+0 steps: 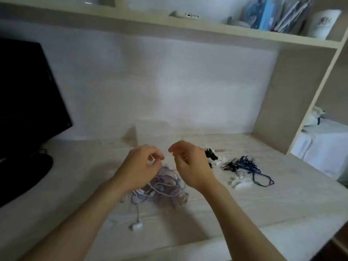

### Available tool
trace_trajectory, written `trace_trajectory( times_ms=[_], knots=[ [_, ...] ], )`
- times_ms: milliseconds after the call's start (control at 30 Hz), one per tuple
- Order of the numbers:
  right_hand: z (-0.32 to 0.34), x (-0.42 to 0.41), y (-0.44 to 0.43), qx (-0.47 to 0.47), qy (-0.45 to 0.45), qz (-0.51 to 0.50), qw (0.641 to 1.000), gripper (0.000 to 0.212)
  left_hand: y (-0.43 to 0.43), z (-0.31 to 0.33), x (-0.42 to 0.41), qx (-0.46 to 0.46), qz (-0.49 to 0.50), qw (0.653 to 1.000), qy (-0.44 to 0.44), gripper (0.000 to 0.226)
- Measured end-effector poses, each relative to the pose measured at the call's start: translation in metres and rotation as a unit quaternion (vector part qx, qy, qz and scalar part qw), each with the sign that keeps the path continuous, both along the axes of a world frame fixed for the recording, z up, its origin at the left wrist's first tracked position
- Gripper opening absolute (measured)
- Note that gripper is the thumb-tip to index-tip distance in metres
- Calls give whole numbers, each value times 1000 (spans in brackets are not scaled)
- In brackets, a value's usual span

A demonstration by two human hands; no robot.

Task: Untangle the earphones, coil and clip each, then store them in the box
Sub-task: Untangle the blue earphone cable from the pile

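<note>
Tangle of white-and-purple earphone cords (162, 187).
Left grip (139, 166) pinches a strand (151, 158), right grip (190, 164) unclear; we tease, not tug.

Motion blur softens whole view. Earphone tangle (163, 187) at 6 o'clock: upper part hidden behind left hand (139, 166) and right hand (190, 164); single strands not separable. Left hand pinches white bit of it, plug or cord unclear. Right hand fingers curled; grip on cord cannot be told. Black clips (211, 156) at 3 o'clock of right hand, half hidden behind it. Clear box (134, 135) at 12 o'clock of hands: faint outline only. Monitor (28, 95) at 9 o'clock cut by left edge. Books (273, 16) at 1 o'clock cut by top edge.
</note>
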State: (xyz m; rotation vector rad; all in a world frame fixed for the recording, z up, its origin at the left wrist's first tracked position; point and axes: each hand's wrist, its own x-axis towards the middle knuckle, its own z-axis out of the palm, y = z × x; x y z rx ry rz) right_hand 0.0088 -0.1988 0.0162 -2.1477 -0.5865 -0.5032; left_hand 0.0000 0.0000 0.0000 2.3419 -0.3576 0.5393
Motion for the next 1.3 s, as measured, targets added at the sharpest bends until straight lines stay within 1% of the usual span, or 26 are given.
trace_trajectory(
  times_ms=[33, 100, 133, 200, 267, 333, 433, 500, 600, 700, 767, 833, 900, 933, 1000, 1067, 1167, 1233, 1300],
  knots=[
    [-6, -1, 3, -21, 44, 26, 998, 29, 5, -9, -1, 23, 4, 1000, 15, 17],
    [-16, 0, 8, -106, 119, 62, 985, 53, 14, -22, -2, 68, 31, 995, 63, 22],
    [-23, 0, 10, -153, 145, 69, 975, 66, 17, -26, -3, 83, 42, 991, 95, 30],
    [-36, 6, 15, -207, 150, 60, 965, 80, 22, -31, 0, 98, 54, 987, 114, 48],
    [-43, 16, 17, -202, 153, 52, 966, 84, 24, -33, 6, 91, 49, 987, 127, 56],
    [-47, 28, 19, -193, 160, 43, 967, 81, 24, -38, 16, 88, 42, 989, 115, 51],
    [-51, 45, 23, -217, 145, 34, 965, 71, 22, -43, 33, 51, 53, 995, 69, 38],
    [-49, 56, 27, -212, 134, 34, 967, 65, 21, -45, 44, 14, 75, 997, 24, 36],
    [-44, 73, 33, -199, 113, 34, 973, 56, 26, -55, 58, -53, 100, 992, -55, 39],
    [-40, 87, 44, -159, 125, 51, 978, 37, 31, -57, 63, -122, 137, 978, -99, 35],
    [-37, 94, 52, -99, 132, 61, 984, 28, 36, -57, 64, -159, 157, 968, -111, 33],
    [-35, 98, 54, 0, 148, 83, 986, 31, 41, -58, 65, -186, 165, 962, -115, 35],
    [-40, 99, 52, 116, 171, 125, 970, 38, 47, -58, 66, -200, 168, 959, -114, 37],
    [-45, 99, 51, 163, 177, 130, 962, 41, 50, -58, 66, -205, 172, 957, -112, 39],
    [-56, 101, 50, 224, 181, 88, 954, 39, 55, -59, 68, -204, 183, 955, -113, 44],
    [-62, 107, 47, 216, 157, 15, 964, 33, 61, -58, 70, -187, 193, 956, -117, 47],
    [-66, 112, 42, 138, 92, -51, 985, 38, 66, -57, 73, -168, 213, 954, -129, 47],
    [-67, 113, 36, 65, 37, -70, 995, 33, 67, -56, 74, -163, 223, 951, -140, 47],
    [-70, 116, 32, -32, -12, -64, 997, 27, 69, -57, 73, -156, 231, 949, -148, 48]
  ],
)
